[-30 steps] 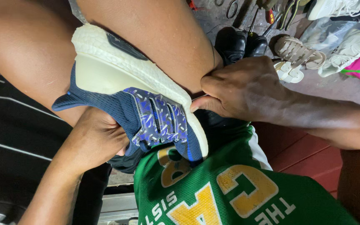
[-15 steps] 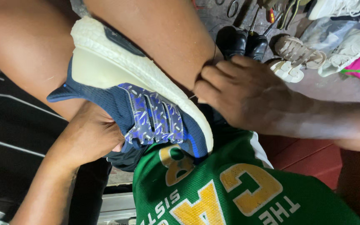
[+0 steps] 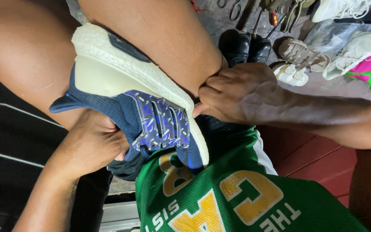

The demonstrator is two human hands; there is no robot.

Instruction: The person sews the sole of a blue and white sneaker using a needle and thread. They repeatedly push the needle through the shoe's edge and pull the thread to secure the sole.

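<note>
Both hands are gripping a navy knit sneaker wedged between the person's bare knees.

The left hand is cupping the upper from below, fingers curled closed around the collar and heel side, while the right hand is pinching closed at the toe end, where the white foam sole is meeting the fabric; the fingertips are hidden against the leg, so what exactly they are nipping cannot be told. The shoe is lying on its side, sole up toward the knees, toe resting over the green jersey. To do this well, the knees should probably be clamping firmly while the pinch is working right along the seam. Black shoes, tan sandals, white sneakers and hand tools are lying on the floor beyond.
</note>
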